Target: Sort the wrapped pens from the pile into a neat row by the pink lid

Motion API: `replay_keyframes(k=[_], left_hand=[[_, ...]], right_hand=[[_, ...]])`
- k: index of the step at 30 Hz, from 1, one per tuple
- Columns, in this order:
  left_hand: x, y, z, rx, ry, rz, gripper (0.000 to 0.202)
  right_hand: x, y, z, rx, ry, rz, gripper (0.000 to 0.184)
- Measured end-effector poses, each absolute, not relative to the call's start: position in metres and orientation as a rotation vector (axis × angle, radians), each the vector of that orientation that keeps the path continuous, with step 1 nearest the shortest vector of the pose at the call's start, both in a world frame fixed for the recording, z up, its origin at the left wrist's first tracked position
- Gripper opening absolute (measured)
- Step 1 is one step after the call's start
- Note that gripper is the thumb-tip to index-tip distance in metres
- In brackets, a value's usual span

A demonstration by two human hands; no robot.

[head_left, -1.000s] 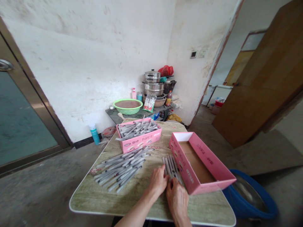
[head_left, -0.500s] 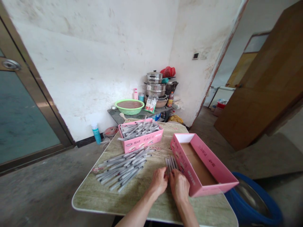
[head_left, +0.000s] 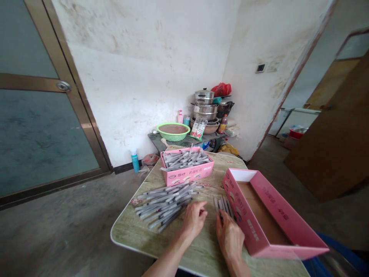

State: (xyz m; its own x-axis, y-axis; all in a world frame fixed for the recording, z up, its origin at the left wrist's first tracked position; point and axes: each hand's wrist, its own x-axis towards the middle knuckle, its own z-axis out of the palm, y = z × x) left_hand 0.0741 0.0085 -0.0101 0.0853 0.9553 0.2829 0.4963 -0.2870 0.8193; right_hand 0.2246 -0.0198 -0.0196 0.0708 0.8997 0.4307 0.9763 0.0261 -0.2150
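- Pens are laid in a short row (head_left: 223, 203) on the bench (head_left: 201, 252), hard against the left wall of the empty box (head_left: 240, 217).
- The row's long axis runs from 6 to 12 o'clock, parallel to that wall.
- The right hand (head_left: 230, 238) is set palm down at the row's near end. Its fingers (head_left: 220, 223) are narrow and flat and seem to touch the nearest pens, with nothing gripped.
- The row lies at 12 o'clock from the right hand, which is the nearer hand.
- The left hand (head_left: 193, 222) is rested palm down at 9 o'clock of the right one, apart from it. Its fingers (head_left: 201, 207) are loosely spread and nothing is held.
- A loose pile (head_left: 165, 204) of pens is spread at 10 o'clock from the left hand, just beside its fingertips. Its pens lie slantwise, from 8 to 2 o'clock.
- A full box (head_left: 187, 176) of pens is placed at the bench's far side, beyond the pile.
- Pots (head_left: 204, 105) and a basin (head_left: 173, 137) are kept on a low stand by the wall.
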Motion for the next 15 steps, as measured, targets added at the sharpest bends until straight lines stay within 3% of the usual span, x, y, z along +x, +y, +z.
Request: replay_keyframes(k=[5,9,15], left_hand=[[0.008,0.014,0.014,1.954,1.756,1.277,0.029],[-0.034,0.016,0.017,2.04,1.982,1.144,0.023],[-0.044,0.021,0.003,2.098,1.965,1.018,0.017]], right_hand=[[0.208,-0.027,-0.035,-1.604,-1.889,-0.19,0.037],[0.202,-0.028,-0.045,-1.535,-1.92,-0.145,0.037],[0.2,-0.026,-0.045,-1.422,-1.925,-0.186,0.035]])
